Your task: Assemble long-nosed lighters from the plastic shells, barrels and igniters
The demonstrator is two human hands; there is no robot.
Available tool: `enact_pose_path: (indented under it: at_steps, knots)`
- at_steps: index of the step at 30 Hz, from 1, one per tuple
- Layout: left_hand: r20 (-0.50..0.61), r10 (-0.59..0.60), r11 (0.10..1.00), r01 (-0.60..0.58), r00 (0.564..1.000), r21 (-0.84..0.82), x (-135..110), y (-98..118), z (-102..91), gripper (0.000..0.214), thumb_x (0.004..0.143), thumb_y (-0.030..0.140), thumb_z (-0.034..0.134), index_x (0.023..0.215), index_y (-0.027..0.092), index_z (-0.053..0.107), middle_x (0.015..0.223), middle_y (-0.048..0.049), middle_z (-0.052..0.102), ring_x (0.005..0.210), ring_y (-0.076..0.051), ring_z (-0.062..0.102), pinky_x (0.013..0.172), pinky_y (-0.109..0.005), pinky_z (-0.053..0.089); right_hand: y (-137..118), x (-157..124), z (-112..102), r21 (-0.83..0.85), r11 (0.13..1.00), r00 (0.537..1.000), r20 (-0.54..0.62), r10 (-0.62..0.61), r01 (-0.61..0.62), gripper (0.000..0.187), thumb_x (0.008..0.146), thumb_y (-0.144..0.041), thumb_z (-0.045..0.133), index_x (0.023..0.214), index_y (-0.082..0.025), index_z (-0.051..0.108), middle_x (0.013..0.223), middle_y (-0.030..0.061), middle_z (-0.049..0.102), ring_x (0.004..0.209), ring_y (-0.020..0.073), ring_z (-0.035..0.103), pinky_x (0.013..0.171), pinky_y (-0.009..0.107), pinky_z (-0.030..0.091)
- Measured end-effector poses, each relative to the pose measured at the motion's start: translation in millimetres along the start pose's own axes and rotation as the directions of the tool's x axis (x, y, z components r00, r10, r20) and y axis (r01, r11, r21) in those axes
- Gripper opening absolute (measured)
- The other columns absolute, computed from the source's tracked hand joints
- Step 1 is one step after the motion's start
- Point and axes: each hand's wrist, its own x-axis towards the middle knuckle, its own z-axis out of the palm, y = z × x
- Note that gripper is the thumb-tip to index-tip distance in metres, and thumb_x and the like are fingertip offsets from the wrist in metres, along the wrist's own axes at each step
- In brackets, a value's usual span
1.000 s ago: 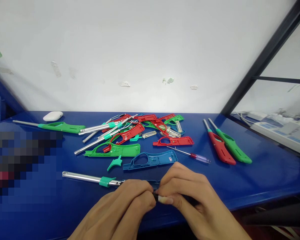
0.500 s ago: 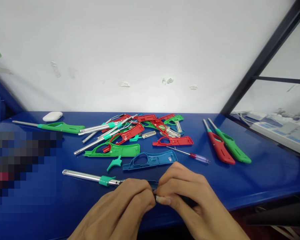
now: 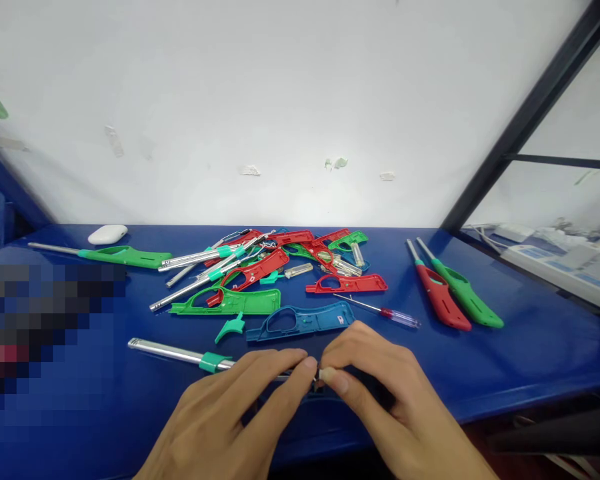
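My left hand (image 3: 240, 400) is at the bottom centre, thumb and index tips close together over a partly hidden lighter assembly; what they pinch is hidden. My right hand (image 3: 380, 387) pinches a small dark part (image 3: 320, 377) between thumb and forefinger, right beside the left fingertips. From under my left hand a metal lighter tube (image 3: 165, 349) with a teal collar (image 3: 213, 362) reaches out to the left. Blue plastic shows beneath my fingers. Just beyond lie a blue lighter handle half (image 3: 310, 320) and a loose teal trigger (image 3: 230, 327).
Red and green handle halves (image 3: 245, 302), metal tubes (image 3: 180, 293) and clear fuel tanks (image 3: 299, 270) are piled behind. A screwdriver (image 3: 400, 317) lies right of them. Whole lighters, red (image 3: 443, 297) and green (image 3: 473, 300), lie right; another green lighter (image 3: 125, 256) and a white case (image 3: 108, 234) lie left.
My left fingers have straightened somewhat, and the thumb has come up to the index tip. My right fingertips have shifted slightly up and right, showing the small dark part.
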Motion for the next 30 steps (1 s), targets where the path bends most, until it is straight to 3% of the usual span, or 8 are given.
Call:
enact_pose_path:
  at_steps: [4,10,13,17,19,22,26,30]
  knots:
    - [-0.014,-0.012,1.0,0.012,1.0,-0.008,4.2,-0.7,2.8,0.053,0.107,0.012,0.04,0.151,0.03,0.064,0.132,-0.0016,0.079,0.114,-0.017,0.079,0.105,-0.029,0.062,0.3,-1.6,0.1,-0.006,1.0,1.0,0.004,0.006,-0.006,0.019,0.114,-0.032,0.057,0.1,-0.027,0.069,0.099,-0.0002,0.073,0.096,0.0189,0.065,0.092,0.031,0.051]
    - [-0.09,0.007,0.998,-0.013,0.996,-0.065,33.3,-3.2,-6.6,0.051,0.097,0.0,0.042,0.124,0.027,0.076,0.109,0.0032,0.084,0.092,-0.009,0.081,0.092,-0.015,0.061,0.8,-0.1,-1.2,-0.007,1.0,1.0,-0.029,0.011,-0.011,0.016,0.112,-0.029,0.061,0.1,-0.029,0.071,0.1,-0.0032,0.074,0.098,0.0162,0.066,0.09,0.029,0.051]
    - [-0.082,-0.014,0.996,0.007,0.997,-0.084,38.6,-5.2,-9.5,0.046,0.101,0.001,0.042,0.121,0.024,0.076,0.106,0.0005,0.084,0.089,-0.009,0.08,0.084,-0.015,0.062,2.1,-1.1,-2.4,-0.022,0.999,0.995,-0.092,0.041,-0.043,0.005,0.108,-0.032,0.069,0.107,-0.035,0.073,0.106,-0.0061,0.077,0.103,0.0165,0.069,0.096,0.03,0.05]
    - [-0.122,-0.004,0.994,-0.01,0.993,-0.108,40.3,-6.2,-7.7,0.042,0.108,0.004,0.039,0.118,0.022,0.076,0.102,0.0009,0.084,0.089,-0.008,0.079,0.083,-0.013,0.061,5.0,-0.6,-0.9,-0.024,0.999,0.995,-0.086,0.041,-0.043,0.021,0.098,-0.032,0.083,0.116,-0.04,0.077,0.111,-0.0075,0.08,0.107,0.0181,0.071,0.1,0.031,0.051]
    - [-0.132,0.011,0.993,-0.027,0.991,-0.113,40.6,-5.5,-5.5,0.042,0.109,0.005,0.038,0.117,0.022,0.076,0.102,0.0019,0.084,0.089,-0.007,0.079,0.083,-0.012,0.06,7.0,1.3,1.0,-0.019,1.0,0.997,-0.076,-0.013,0.012,0.017,0.099,-0.029,0.083,0.114,-0.037,0.08,0.106,-0.0065,0.082,0.102,0.0173,0.072,0.096,0.029,0.053]
    - [-0.108,0.025,0.994,-0.036,0.994,-0.101,39.0,-2.4,-2.0,0.039,0.111,0.007,0.039,0.12,0.022,0.074,0.106,0.002,0.084,0.095,-0.007,0.078,0.088,-0.014,0.059,10.2,3.9,2.9,-0.034,0.996,0.99,-0.112,-0.089,0.086,0.008,0.101,-0.023,0.08,0.103,-0.031,0.082,0.095,-0.0055,0.081,0.091,0.0148,0.071,0.088,0.026,0.054]
    - [-0.124,-0.037,0.998,0.03,0.992,-0.059,36.1,3.6,1.1,0.025,0.115,0.023,0.05,0.131,0.022,0.069,0.117,-0.0003,0.083,0.106,-0.011,0.077,0.095,-0.02,0.058,12.8,4.2,3.2,-0.043,0.994,0.98,-0.168,-0.103,0.098,0.011,0.101,-0.019,0.079,0.101,-0.03,0.082,0.092,-0.0062,0.081,0.087,0.0128,0.071,0.082,0.022,0.055]
    - [-0.094,-0.011,1.0,0.012,0.995,0.008,40.9,4.0,-2.1,0.029,0.117,0.03,0.046,0.134,0.025,0.069,0.112,0.003,0.084,0.098,-0.017,0.081,0.092,-0.032,0.06,13.0,3.5,3.2,-0.049,0.994,0.972,-0.211,-0.106,0.098,0.013,0.1,-0.018,0.08,0.1,-0.03,0.082,0.091,-0.0067,0.08,0.085,0.0124,0.07,0.08,0.021,0.055]
